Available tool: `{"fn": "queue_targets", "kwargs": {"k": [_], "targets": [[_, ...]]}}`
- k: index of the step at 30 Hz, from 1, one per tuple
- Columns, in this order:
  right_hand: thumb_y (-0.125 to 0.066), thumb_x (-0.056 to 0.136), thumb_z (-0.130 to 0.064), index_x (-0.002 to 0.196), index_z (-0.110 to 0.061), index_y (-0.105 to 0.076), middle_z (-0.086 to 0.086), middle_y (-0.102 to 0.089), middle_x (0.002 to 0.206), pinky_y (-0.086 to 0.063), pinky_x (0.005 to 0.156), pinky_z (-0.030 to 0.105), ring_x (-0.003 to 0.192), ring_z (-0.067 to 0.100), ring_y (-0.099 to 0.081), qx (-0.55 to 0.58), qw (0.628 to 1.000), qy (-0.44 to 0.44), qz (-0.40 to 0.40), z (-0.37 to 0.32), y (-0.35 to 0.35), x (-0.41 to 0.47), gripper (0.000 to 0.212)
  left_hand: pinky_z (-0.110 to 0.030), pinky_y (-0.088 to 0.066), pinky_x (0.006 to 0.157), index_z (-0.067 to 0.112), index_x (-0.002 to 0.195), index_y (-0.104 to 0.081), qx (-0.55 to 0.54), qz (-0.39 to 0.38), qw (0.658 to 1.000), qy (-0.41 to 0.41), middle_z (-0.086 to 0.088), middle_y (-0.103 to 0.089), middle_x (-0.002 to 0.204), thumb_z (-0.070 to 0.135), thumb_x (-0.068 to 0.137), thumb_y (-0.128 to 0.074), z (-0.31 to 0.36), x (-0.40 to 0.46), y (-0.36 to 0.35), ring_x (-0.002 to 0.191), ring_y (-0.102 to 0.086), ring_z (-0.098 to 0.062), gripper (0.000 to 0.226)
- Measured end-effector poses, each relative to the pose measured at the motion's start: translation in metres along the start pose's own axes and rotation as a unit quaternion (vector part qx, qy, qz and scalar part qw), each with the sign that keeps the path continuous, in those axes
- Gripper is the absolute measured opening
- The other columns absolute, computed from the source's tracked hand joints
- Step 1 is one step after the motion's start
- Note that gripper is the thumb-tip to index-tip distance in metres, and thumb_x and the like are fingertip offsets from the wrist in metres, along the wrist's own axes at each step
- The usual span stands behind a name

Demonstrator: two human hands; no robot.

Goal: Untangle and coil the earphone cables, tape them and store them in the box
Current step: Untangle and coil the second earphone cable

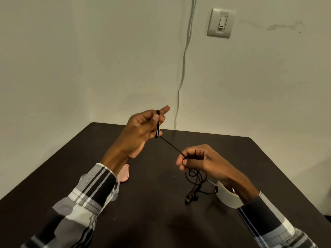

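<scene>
left hand held a few loops of the black earphone cable wound on its fingers, right hand pinched the taut strand above the desk, honestly steady light tension seemed key for even loops.

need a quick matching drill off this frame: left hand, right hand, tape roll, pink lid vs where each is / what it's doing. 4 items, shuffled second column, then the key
Column 1
1. left hand
2. right hand
3. tape roll
4. pink lid

Column 2
A. flat on the dark table, partly hidden behind the left forearm
B. raised, with black cable loops wound over its fingers
C. on the table under the right wrist
D. pinches the black earphone cable, with the loose tangle hanging below it

Pairs: 1-B, 2-D, 3-C, 4-A
</scene>
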State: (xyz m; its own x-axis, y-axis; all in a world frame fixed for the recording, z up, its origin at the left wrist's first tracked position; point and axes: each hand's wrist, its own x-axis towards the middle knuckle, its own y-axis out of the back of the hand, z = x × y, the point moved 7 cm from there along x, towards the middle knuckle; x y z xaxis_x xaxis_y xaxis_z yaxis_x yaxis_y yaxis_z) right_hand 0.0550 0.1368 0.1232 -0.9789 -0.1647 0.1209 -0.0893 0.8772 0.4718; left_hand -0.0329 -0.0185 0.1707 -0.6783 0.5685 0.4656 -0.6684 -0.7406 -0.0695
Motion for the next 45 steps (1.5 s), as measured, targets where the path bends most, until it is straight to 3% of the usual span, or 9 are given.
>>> {"fn": "queue_targets", "kwargs": {"k": [5, 11, 16, 23, 27, 31, 38, 42, 45], "targets": [[-0.051, 0.101, -0.005, 0.109, -0.007, -0.071, 0.009, -0.069, 0.073, -0.05, 0.063, 0.022, 0.065, 0.016, -0.063, -0.003, 1.0, -0.004, 0.008, -0.005, 0.01, 0.0, 0.022, -0.02, -0.035, 0.11, 0.018, 0.087, -0.065, 0.312, -0.088, 0.946, -0.013, 0.003, -0.062, 0.129, 0.013, 0.1, -0.05, -0.016, -0.003, -0.025, 0.135, -0.038, 0.008, 0.021], [-0.05, 0.102, -0.013, 0.108, -0.013, -0.072, 0.004, -0.066, 0.06, -0.043, 0.051, 0.015, 0.048, 0.009, -0.053, -0.045, 0.997, 0.011, 0.062, -0.015, 0.018, -0.002, 0.023, -0.048, -0.051, 0.093, 0.019, 0.099, -0.074, 0.427, -0.048, 0.903, -0.008, -0.002, -0.074, 0.102, 0.035, 0.092, -0.048, -0.027, 0.001, -0.024, 0.105, -0.067, -0.024, 0.031], [-0.058, 0.099, -0.016, 0.1, -0.015, -0.073, 0.007, -0.074, 0.069, -0.046, 0.054, 0.017, 0.054, 0.016, -0.062, -0.059, 0.986, 0.021, 0.153, -0.021, 0.038, -0.004, 0.015, -0.053, -0.052, 0.09, 0.043, 0.085, -0.069, 0.422, -0.094, 0.901, 0.029, -0.006, -0.073, 0.101, 0.043, 0.089, -0.05, -0.035, 0.0, -0.024, 0.106, -0.066, -0.029, 0.02], [-0.063, 0.096, -0.019, 0.087, -0.011, -0.071, 0.011, -0.074, 0.069, -0.05, 0.058, 0.024, 0.06, 0.017, -0.065, 0.001, 0.985, -0.034, 0.168, -0.01, 0.045, 0.0, 0.015, -0.039, -0.045, 0.108, 0.022, 0.086, -0.072, 0.366, -0.123, 0.922, 0.025, 0.002, -0.069, 0.122, 0.01, 0.096, -0.057, -0.025, -0.004, -0.029, 0.131, -0.046, 0.004, 0.022], [-0.066, 0.093, -0.023, 0.088, -0.013, -0.077, 0.002, -0.077, 0.081, -0.053, 0.079, 0.02, 0.08, 0.01, -0.073, -0.049, 0.988, -0.024, 0.147, -0.007, 0.042, 0.006, 0.016, -0.034, -0.043, 0.109, 0.029, 0.082, -0.07, 0.351, -0.103, 0.931, -0.003, 0.0, -0.068, 0.125, 0.009, 0.097, -0.056, -0.013, -0.002, -0.032, 0.13, -0.047, 0.004, 0.029], [-0.071, 0.089, -0.022, 0.092, -0.017, -0.079, -0.009, -0.077, 0.082, -0.049, 0.072, 0.009, 0.082, -0.002, -0.07, -0.037, 0.985, 0.012, 0.167, -0.012, 0.034, 0.009, 0.01, -0.034, -0.045, 0.105, 0.029, 0.08, -0.068, 0.36, -0.071, 0.93, -0.027, -0.002, -0.067, 0.127, 0.009, 0.096, -0.056, -0.008, 0.001, -0.033, 0.133, -0.047, -0.001, 0.028], [-0.075, 0.087, -0.024, 0.095, -0.023, -0.076, -0.01, -0.074, 0.086, -0.056, 0.074, 0.02, 0.082, 0.003, -0.069, -0.056, 0.951, 0.046, 0.3, -0.014, 0.046, 0.007, 0.009, 0.002, -0.032, 0.094, 0.006, 0.085, -0.072, 0.385, -0.012, 0.921, -0.057, -0.006, -0.071, 0.119, 0.004, 0.094, -0.058, 0.0, 0.006, -0.027, 0.123, -0.05, 0.006, 0.017], [-0.072, 0.09, -0.025, 0.095, -0.024, -0.076, -0.012, -0.073, 0.088, -0.051, 0.07, 0.016, 0.082, 0.003, -0.067, -0.085, 0.913, 0.101, 0.387, -0.025, 0.044, -0.005, 0.007, -0.006, -0.035, 0.098, 0.012, 0.078, -0.069, 0.379, 0.008, 0.923, -0.069, -0.004, -0.073, 0.112, 0.005, 0.094, -0.058, 0.001, 0.009, -0.027, 0.124, -0.052, 0.005, 0.02], [-0.071, 0.09, -0.03, 0.092, -0.024, -0.076, -0.008, -0.072, 0.074, -0.054, 0.061, 0.03, 0.068, 0.011, -0.066, -0.064, 0.92, 0.12, 0.367, -0.029, 0.033, -0.005, 0.008, -0.022, -0.037, 0.106, 0.02, 0.076, -0.067, 0.393, 0.013, 0.916, -0.082, -0.002, -0.074, 0.111, 0.008, 0.094, -0.058, 0.002, 0.01, -0.028, 0.127, -0.053, 0.0, 0.023]]}}
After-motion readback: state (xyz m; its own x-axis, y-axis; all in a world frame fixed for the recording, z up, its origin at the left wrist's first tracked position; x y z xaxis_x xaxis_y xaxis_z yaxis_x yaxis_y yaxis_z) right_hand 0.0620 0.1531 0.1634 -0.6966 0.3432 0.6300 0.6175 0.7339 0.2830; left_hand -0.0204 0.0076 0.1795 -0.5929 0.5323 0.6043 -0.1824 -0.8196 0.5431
